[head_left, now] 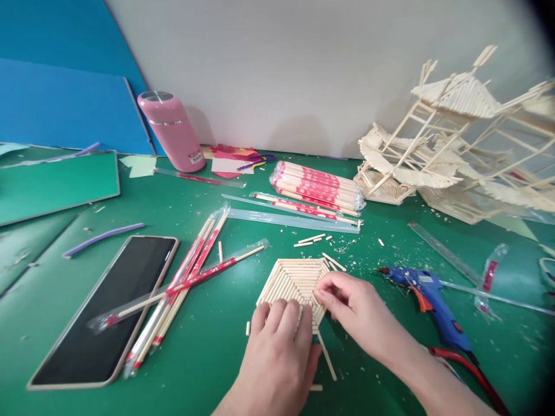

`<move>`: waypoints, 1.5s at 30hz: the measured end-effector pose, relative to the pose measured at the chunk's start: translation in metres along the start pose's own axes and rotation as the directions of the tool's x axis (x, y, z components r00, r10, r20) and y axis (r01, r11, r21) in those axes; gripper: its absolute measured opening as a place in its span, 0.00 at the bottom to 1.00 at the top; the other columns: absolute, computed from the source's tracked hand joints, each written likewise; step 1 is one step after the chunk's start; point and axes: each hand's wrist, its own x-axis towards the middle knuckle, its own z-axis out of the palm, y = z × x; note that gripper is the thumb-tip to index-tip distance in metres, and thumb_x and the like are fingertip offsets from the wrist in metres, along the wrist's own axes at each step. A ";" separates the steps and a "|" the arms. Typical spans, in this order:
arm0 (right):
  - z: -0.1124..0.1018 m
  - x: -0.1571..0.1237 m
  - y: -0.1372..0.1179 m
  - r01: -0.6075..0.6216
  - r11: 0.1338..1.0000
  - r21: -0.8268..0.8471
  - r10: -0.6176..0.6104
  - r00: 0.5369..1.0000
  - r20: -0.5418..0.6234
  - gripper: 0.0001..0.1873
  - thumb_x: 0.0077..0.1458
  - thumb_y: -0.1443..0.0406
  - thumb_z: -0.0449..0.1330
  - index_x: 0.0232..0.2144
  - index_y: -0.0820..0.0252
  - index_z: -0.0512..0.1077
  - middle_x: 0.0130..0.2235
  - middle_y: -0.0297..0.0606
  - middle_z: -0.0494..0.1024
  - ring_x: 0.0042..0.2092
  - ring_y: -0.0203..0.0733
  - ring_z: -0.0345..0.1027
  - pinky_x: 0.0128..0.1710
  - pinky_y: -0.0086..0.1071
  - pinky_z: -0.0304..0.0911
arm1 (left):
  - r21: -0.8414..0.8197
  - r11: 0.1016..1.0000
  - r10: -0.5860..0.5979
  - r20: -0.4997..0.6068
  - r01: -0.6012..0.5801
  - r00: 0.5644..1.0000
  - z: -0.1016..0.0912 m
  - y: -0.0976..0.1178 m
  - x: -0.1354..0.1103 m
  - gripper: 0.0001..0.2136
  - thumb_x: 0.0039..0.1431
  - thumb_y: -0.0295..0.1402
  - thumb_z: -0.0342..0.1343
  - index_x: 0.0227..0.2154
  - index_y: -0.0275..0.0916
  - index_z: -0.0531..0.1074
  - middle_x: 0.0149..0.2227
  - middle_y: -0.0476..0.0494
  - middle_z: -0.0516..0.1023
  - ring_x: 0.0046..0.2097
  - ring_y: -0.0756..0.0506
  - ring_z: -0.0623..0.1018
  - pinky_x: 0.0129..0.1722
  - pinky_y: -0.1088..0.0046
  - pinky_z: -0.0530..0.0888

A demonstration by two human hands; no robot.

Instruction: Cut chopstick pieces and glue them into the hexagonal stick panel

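Note:
A hexagonal panel of short wooden sticks (pixel 299 277), laid in ring-like rows, lies flat on the green table in front of me. My left hand (pixel 277 346) rests over its lower left part with bent fingers, holding it down and hiding that portion. At the panel's right edge, my right hand (pixel 347 300) has thumb and forefinger pinched together. Whatever those fingertips hold is too small or hidden to name. One long stick (pixel 326 355) sticks out below the panel between my hands. Cut stick pieces (pixel 333 262) lie near its upper right corner.
To the right lies a blue glue gun (pixel 427 289), near red-handled pliers (pixel 470 370). A stick-built model house (pixel 451 127) stands at back right. Behind are bundled chopsticks (pixel 318 185) and a pink flask (pixel 173 133). Leftward are a phone (pixel 108 312) and wrapped chopsticks (pixel 186 283).

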 end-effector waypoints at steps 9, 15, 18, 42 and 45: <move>0.007 -0.001 0.002 0.011 1.000 -0.004 -0.011 0.999 -0.038 0.05 0.52 0.69 0.55 0.25 0.57 0.67 0.27 0.30 0.69 0.28 0.34 0.63 0.28 0.28 0.57 | -0.078 0.996 0.038 -0.114 -0.047 0.993 0.003 -0.004 -0.005 0.10 0.57 0.30 0.44 0.40 0.38 0.67 0.35 0.41 0.69 0.37 0.41 0.67 0.39 0.57 0.64; 0.004 -0.001 -0.001 0.032 0.999 -0.044 -0.033 0.999 -0.019 0.08 0.52 0.70 0.55 0.22 0.57 0.66 0.26 0.29 0.67 0.28 0.34 0.61 0.28 0.28 0.56 | -0.075 0.997 0.008 -0.037 -0.011 0.999 -0.001 -0.003 -0.003 0.12 0.56 0.30 0.45 0.41 0.40 0.67 0.35 0.42 0.70 0.37 0.41 0.67 0.39 0.57 0.64; 0.003 -0.001 -0.004 0.042 0.998 -0.056 -0.043 0.999 -0.023 0.09 0.52 0.71 0.55 0.22 0.57 0.66 0.26 0.29 0.67 0.28 0.34 0.60 0.29 0.28 0.56 | -0.067 0.998 0.011 -0.032 -0.014 0.999 0.000 -0.003 -0.003 0.12 0.56 0.30 0.45 0.42 0.40 0.67 0.36 0.42 0.70 0.37 0.41 0.67 0.40 0.57 0.63; 0.008 -0.063 0.011 0.004 0.966 0.259 0.099 0.917 -0.386 0.07 0.57 0.60 0.51 0.32 0.56 0.66 0.29 0.32 0.70 0.28 0.34 0.65 0.26 0.24 0.62 | 0.129 0.991 0.013 0.095 -0.025 0.995 -0.019 0.011 0.009 0.15 0.58 0.36 0.47 0.46 0.37 0.67 0.36 0.40 0.70 0.39 0.40 0.67 0.41 0.56 0.64; 0.012 -0.071 0.018 0.005 0.970 0.245 0.098 0.907 -0.409 0.07 0.58 0.60 0.51 0.34 0.55 0.66 0.29 0.32 0.71 0.28 0.34 0.66 0.26 0.25 0.63 | 0.078 0.996 0.028 0.068 -0.033 0.997 -0.025 0.011 0.008 0.13 0.57 0.35 0.48 0.43 0.38 0.67 0.35 0.41 0.69 0.39 0.41 0.68 0.40 0.58 0.64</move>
